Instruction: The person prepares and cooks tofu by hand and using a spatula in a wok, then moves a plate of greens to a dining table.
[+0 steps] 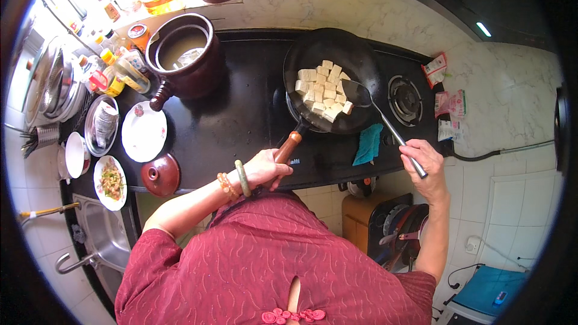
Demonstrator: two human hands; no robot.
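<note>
My left hand point(265, 170) is closed around the wooden handle point(288, 147) of a dark wok point(301, 48) that sits on the stove. Inside the wok lies a heap of white tofu cubes point(322, 90). My right hand point(424, 168) grips the metal shaft of a spatula point(390, 125), whose blade rests in the wok against the right side of the tofu. A teal cloth point(368, 144) lies on the stove just right of the wok's handle.
A brown clay pot point(198, 78) with liquid stands left of the wok, near a white plate point(144, 132), a brown lid point(161, 176) and a dish of chopped food point(111, 183). Bottles point(129, 72) crowd the far left. A bare burner point(405, 100) is at right; a sink point(105, 229) lies lower left.
</note>
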